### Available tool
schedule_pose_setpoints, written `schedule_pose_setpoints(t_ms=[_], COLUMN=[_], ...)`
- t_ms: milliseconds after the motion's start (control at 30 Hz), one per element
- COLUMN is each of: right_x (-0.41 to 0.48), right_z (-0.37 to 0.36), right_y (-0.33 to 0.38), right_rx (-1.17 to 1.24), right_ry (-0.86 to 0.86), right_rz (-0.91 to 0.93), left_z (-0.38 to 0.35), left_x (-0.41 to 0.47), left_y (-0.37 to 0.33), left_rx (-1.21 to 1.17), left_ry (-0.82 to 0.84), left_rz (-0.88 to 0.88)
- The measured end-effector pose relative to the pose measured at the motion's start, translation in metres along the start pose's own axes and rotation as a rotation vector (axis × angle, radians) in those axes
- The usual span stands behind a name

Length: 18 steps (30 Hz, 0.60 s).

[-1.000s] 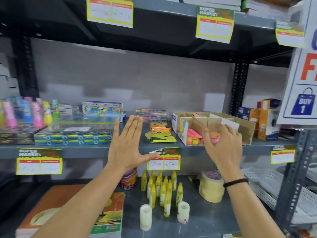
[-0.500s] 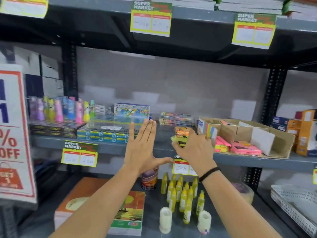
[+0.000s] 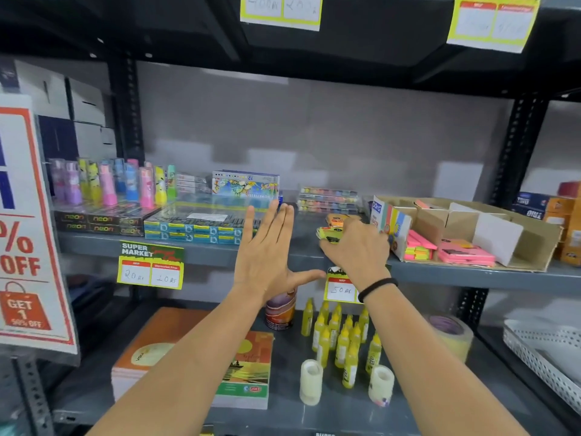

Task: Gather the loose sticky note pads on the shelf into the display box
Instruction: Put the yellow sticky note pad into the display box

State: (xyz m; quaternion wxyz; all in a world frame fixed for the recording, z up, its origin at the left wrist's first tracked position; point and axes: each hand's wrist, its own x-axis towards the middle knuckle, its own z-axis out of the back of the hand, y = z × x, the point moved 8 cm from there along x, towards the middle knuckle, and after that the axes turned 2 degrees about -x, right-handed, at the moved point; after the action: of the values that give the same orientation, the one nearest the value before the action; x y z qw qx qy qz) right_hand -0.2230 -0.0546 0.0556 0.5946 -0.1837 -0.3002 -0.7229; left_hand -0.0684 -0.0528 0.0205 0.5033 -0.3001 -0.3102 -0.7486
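Loose sticky note pads lie on the middle shelf: a yellow pad (image 3: 327,235) in front and an orange pad (image 3: 336,219) behind it. My right hand (image 3: 356,251) lies over the yellow pad with its fingers curled around it. My left hand (image 3: 267,253) hovers flat and spread in front of the shelf edge, holding nothing. The cardboard display box (image 3: 531,243) stands to the right on the same shelf and holds pink pads (image 3: 465,253) and pink-and-yellow strips (image 3: 418,247).
Left on the shelf (image 3: 220,254) are pen boxes (image 3: 195,229) and colourful bottles (image 3: 107,184). A crayon box (image 3: 245,184) stands at the back. Below are glue bottles (image 3: 342,338), tape rolls (image 3: 311,385) and notebooks (image 3: 245,369). A sale sign (image 3: 28,231) hangs at left.
My right hand has left the display box, moved left to the loose pads and closed over the yellow pad. The view shifted left. The left hand stays spread.
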Motion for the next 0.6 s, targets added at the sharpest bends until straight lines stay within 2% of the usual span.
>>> schedule_pose_setpoints(t_ms=[367,533,600], right_x=[-0.003,-0.002,0.0], right_z=[0.004,0.009,0.014], right_y=[-0.001,-0.001,-0.001], right_rx=[0.137,0.151,0.162], right_ry=[-0.085,-0.089,-0.101], right_rz=[-0.011,0.01,0.02], left_z=[0.001,0.006,0.007], left_x=[-0.001,0.003,0.002], left_y=[0.001,-0.004,-0.012], left_rx=[-0.006,-0.119,-0.135], left_ry=[-0.011,-0.028,-0.039], left_rz=[0.007,0.099,0.078])
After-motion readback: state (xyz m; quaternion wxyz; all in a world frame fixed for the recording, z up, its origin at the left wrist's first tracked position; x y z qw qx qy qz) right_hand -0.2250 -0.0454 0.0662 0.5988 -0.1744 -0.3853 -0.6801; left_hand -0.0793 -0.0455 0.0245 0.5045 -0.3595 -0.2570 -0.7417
